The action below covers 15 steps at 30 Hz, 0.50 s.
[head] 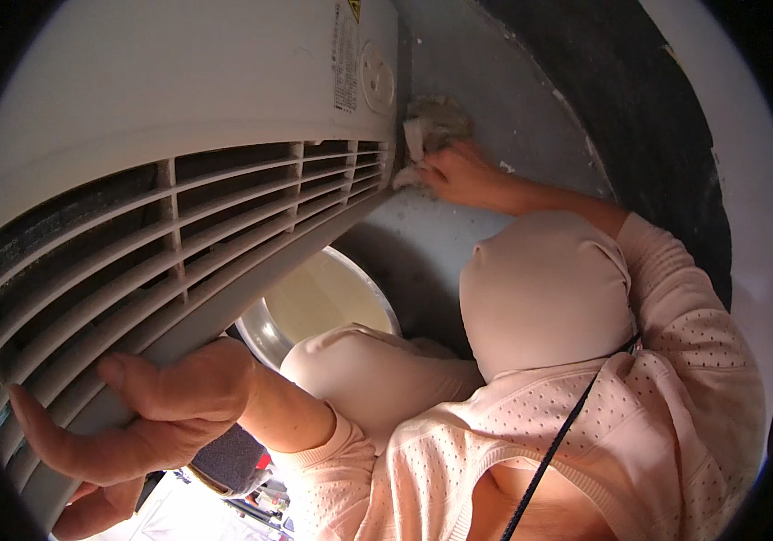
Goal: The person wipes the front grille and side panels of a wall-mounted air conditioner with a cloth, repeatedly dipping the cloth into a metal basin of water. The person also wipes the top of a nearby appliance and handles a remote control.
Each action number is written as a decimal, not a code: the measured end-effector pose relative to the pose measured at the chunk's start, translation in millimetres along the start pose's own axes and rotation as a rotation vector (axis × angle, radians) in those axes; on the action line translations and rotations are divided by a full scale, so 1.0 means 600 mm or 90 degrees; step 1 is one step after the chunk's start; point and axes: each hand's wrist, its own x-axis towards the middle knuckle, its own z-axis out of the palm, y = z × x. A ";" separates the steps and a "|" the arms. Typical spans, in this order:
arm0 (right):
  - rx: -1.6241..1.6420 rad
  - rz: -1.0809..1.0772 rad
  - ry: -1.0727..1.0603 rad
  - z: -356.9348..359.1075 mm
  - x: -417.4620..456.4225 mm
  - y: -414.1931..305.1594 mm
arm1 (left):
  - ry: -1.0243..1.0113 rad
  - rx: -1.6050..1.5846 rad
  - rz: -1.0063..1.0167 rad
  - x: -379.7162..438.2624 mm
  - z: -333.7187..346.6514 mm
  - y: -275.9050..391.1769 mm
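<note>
A white appliance housing point(224, 61), like an air-conditioner unit, fills the upper left. Dusty louvres point(237, 223) run along its grille, with dark gaps behind them. My left hand point(156, 412) grips the grille's grey lower edge point(190, 331), with its fingers spread around it and against the slats. Over at the far end of the grille, my right hand point(464, 172) holds a crumpled, soiled cloth point(440, 122) against the grey panel point(501, 101) beside the housing. Part of the cloth is hidden by my fingers.
Below the grille stands a metal basin point(386, 297) of cloudy liquid, partly hidden by my knee point(359, 358). My other knee point(548, 291) rises near the panel. A dark curved strip point(657, 115) borders the panel. Small items point(271, 500) lie at the bottom.
</note>
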 end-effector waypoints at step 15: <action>-0.373 0.057 0.091 -0.068 0.024 0.075 | 0.044 -0.002 0.022 0.005 0.015 0.000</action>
